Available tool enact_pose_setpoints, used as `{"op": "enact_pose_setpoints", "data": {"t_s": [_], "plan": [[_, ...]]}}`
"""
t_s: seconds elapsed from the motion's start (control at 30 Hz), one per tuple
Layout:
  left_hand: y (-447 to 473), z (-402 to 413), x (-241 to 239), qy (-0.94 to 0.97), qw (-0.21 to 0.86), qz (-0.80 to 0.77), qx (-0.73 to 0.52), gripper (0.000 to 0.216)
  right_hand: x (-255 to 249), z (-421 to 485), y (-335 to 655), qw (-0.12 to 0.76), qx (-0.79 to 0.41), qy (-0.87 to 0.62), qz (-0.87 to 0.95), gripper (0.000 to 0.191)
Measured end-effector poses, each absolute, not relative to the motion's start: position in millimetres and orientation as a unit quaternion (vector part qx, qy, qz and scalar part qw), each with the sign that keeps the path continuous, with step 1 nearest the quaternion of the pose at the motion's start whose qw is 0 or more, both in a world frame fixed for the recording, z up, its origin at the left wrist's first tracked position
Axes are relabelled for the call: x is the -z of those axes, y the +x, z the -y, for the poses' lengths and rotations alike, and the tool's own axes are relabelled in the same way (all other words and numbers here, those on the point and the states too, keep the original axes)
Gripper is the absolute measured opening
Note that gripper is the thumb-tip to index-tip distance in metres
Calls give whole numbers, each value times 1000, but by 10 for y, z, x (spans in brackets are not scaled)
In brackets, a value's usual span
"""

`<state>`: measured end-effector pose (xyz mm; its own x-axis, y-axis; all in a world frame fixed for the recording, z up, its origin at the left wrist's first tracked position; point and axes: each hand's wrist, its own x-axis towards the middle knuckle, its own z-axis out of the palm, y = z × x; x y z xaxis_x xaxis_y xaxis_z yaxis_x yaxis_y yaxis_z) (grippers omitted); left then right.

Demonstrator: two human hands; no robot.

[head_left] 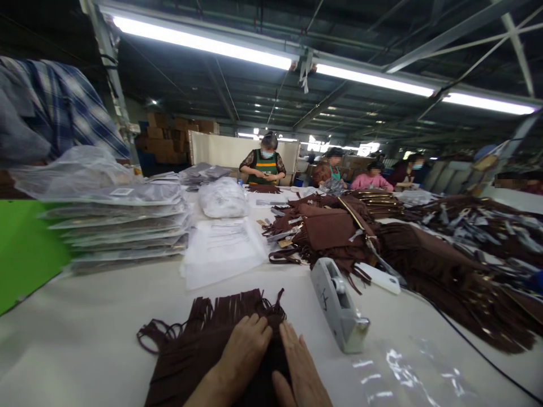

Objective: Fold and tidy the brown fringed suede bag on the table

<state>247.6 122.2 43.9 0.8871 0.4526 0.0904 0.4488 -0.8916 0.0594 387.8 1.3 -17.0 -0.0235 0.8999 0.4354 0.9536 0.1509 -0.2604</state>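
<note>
A dark brown fringed bag (178, 356) lies on the table in front of me, its fringe fanning out at the far edge and along the left side. My left hand (244, 353) rests on its upper part with curled fingers closed on the brown material; the fingertips are partly hidden. Flat against the bag's right side lies my right hand (302, 367), fingers stretched out and thumb apart. Just right of that hand stands a grey tape dispenser (337, 308). Clear plastic bags (407, 373) lie on the table near the lower right.
A stack of bagged flat items (127, 226) stands at left beside a green panel (29, 249). White plastic sheets (224, 249) lie ahead. Brown fringed bags (428, 254) heap at right, with a white device (377, 277) and a cable nearby. Co-workers (265, 161) sit across.
</note>
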Motion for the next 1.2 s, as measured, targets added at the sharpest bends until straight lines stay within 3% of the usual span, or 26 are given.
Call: {"op": "enact_pose_setpoints", "data": {"t_s": [0.2, 0.33, 0.53, 0.63, 0.7, 0.8, 0.87, 1.03, 1.1, 1.2], "plan": [[2240, -1290, -307, 971, 16, -212, -105, 18, 410, -83, 3728, 250, 139, -621, 730, 85], [2106, -1341, -235, 967, 64, -209, -131, 20, 629, -111, 3440, 268, 139, -623, 722, 67], [2023, -1340, -336, 932, 224, -237, -158, 25, -244, -286, 3761, 322, -62, -673, 663, 38], [1995, -1333, -327, 917, 259, -234, -193, 25, -583, -628, 3980, 233, -41, -709, 664, 36], [1977, -1335, -292, 909, 276, -230, -212, 25, -593, -846, 4039, 167, -31, -719, 674, 31], [1962, -1326, -258, 898, 303, -230, -222, 25, -480, -1000, 4039, 142, -28, -722, 677, 25], [1960, -1307, -274, 890, 319, -236, -224, 23, -435, -978, 4013, 168, -18, -728, 664, 26], [1934, -1306, -394, 853, 372, -258, -258, 13, -319, -781, 3785, 387, -118, -666, 627, 24], [1906, -1349, -421, 812, 413, -294, -288, 14, -133, -736, 3599, 400, -135, -625, 657, 25], [1893, -1415, -419, 716, 487, -360, -346, 27, 235, -731, 3297, 368, -56, -591, 716, 36]]}}
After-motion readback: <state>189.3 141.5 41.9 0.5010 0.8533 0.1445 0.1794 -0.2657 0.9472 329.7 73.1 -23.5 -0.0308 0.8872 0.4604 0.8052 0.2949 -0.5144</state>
